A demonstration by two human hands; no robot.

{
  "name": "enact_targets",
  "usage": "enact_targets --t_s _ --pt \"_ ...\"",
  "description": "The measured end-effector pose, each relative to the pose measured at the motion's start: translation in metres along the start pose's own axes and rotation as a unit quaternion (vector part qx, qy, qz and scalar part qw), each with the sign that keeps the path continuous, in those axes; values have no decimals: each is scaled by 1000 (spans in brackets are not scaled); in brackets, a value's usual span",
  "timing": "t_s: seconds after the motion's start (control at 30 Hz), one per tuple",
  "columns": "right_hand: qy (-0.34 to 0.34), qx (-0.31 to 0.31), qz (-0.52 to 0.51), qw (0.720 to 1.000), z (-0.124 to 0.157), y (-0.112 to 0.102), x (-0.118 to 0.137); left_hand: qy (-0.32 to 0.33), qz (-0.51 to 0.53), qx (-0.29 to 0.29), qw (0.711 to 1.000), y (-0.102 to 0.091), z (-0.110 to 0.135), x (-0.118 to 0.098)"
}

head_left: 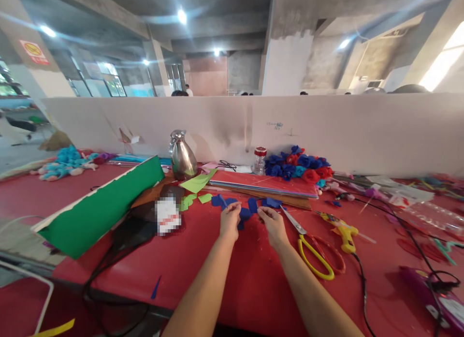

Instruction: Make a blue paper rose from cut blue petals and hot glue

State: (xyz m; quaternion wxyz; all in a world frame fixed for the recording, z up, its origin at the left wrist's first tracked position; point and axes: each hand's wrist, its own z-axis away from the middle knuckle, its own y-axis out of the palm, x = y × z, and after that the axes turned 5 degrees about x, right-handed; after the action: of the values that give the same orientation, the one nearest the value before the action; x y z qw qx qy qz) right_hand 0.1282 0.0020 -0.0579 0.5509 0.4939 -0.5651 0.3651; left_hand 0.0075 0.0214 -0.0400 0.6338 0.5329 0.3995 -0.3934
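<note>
My left hand is closed in a pinch over the red table, a narrow blue piece sticking up from its fingertips. To its right, my right hand pinches the edge of a small blue paper piece. More cut blue paper lies just beyond and between the hands. Yellow-handled scissors rest right of my right hand, blades pointing away. Light green paper pieces sit to the left of my left hand.
A yellow glue gun with a black cord lies at the right. Behind are a steel jug, a red-lidded jar, stacked coloured paper and blue and red paper flowers. A green board stands left.
</note>
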Motion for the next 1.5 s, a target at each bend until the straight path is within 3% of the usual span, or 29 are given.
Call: enact_targets --t_s 0.2,0.47,1.3,1.43,1.5 --pt "51 57 -69 995 4 2 10 -36 20 103 994 0 5 1" --pt "101 72 -89 988 5 2 17 3 -56 93 994 1 4 5" --pt "139 115 -72 981 7 1 28 -31 -17 94 995 -2 4 -4" --pt "126 86 -45 987 5 -1 24 39 -67 41 996 -2 3 -2" --pt "120 72 -31 990 5 -2 21 66 -97 41 992 -2 3 1"
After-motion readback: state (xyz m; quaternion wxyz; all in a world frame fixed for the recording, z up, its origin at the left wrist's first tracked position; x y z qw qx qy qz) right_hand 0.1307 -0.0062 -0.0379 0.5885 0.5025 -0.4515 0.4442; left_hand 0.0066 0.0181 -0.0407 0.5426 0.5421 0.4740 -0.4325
